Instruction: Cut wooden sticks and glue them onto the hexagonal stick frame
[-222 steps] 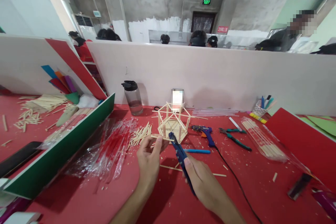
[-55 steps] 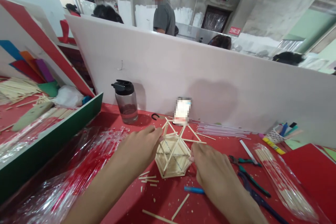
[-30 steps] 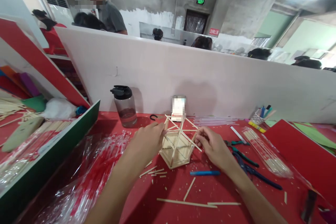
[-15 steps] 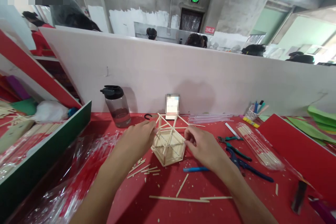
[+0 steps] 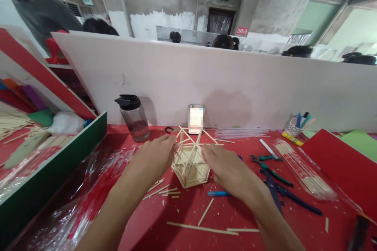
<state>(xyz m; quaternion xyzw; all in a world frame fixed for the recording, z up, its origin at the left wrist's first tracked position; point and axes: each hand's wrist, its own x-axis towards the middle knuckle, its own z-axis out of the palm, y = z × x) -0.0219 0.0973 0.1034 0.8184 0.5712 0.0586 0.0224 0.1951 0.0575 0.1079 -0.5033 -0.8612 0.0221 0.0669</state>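
Note:
A small six-sided frame of thin wooden sticks stands on the red table, with a slatted floor and slanting sticks meeting near its top. My left hand is closed at the frame's upper left side, its fingertips pinching the sticks there. On the opposite side my right hand is closed too, fingers bent down against the upper right sticks; its fingertips are partly hidden. Below the right wrist lies a blue pen. Cut stick pieces are scattered left of the frame, and a longer stick lies in front.
A lit phone leans on the white partition behind the frame. To its left stands a water bottle. Green-handled pliers, blue-handled cutters and bagged sticks lie right. Clear plastic wrapping covers the left.
My right hand has moved left and inward, from beside the frame's right edge onto its upper right sticks. The left hand stays at the left side. The camera view has shifted slightly.

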